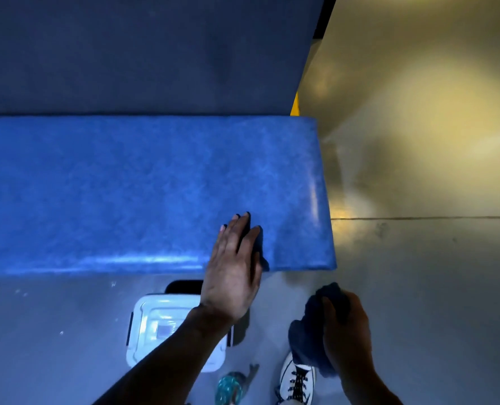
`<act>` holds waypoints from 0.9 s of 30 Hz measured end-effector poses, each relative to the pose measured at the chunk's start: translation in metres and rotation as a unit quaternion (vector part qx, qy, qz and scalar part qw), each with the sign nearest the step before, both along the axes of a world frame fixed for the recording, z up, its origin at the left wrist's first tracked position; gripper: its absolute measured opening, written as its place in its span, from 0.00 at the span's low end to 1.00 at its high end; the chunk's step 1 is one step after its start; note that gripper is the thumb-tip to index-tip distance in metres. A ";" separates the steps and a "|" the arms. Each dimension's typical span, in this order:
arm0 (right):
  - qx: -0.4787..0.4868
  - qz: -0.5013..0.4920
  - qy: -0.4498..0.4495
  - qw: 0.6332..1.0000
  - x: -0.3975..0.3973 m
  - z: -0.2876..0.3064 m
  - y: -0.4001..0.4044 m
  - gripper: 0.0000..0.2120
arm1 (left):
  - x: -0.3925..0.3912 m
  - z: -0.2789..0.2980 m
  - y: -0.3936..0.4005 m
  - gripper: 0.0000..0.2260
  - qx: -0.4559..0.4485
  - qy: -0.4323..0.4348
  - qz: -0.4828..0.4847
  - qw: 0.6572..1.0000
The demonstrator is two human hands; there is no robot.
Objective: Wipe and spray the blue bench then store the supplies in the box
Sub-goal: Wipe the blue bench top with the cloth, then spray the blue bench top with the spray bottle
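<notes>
A blue bench (126,194) with a mottled, slightly glossy vinyl-like skin that catches light along its rounded edges. A dark soft cloth (313,331), matt and crumpled. A white, smooth plastic box (152,325). A smooth grey floor (418,287) with a dull sheen.

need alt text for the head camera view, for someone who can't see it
A person's left hand rests flat with straight fingers on the front edge of a padded blue bench, while the right hand grips a bunched dark blue cloth over the grey floor. A lidded white plastic box and a teal spray bottle sit below.
</notes>
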State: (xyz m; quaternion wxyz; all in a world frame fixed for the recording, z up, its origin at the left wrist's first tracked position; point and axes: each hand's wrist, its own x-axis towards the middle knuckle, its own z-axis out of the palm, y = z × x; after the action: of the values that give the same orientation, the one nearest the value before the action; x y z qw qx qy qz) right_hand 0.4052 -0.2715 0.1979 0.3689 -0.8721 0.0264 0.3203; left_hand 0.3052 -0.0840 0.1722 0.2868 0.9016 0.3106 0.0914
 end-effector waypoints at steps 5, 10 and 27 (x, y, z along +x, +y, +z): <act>0.039 0.011 -0.004 0.999 -0.045 0.013 -0.001 0.04 | -0.073 0.021 -0.057 0.15 -0.121 -0.036 0.073 0.989; 0.082 0.041 -0.010 0.996 -0.090 0.005 0.026 0.08 | -0.122 0.017 -0.093 0.07 -0.371 -0.050 0.252 0.892; -0.031 0.136 0.058 0.989 -0.263 -0.081 0.046 0.08 | -0.290 -0.070 -0.044 0.06 -0.453 -0.072 0.409 0.788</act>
State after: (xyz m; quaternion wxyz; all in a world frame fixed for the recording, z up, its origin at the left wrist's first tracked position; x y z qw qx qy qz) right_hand 0.1418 -0.2256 0.1167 0.2925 -0.8588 -0.0609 0.4161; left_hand 0.0149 -0.1276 0.1021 0.6199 0.4472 0.6348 0.1133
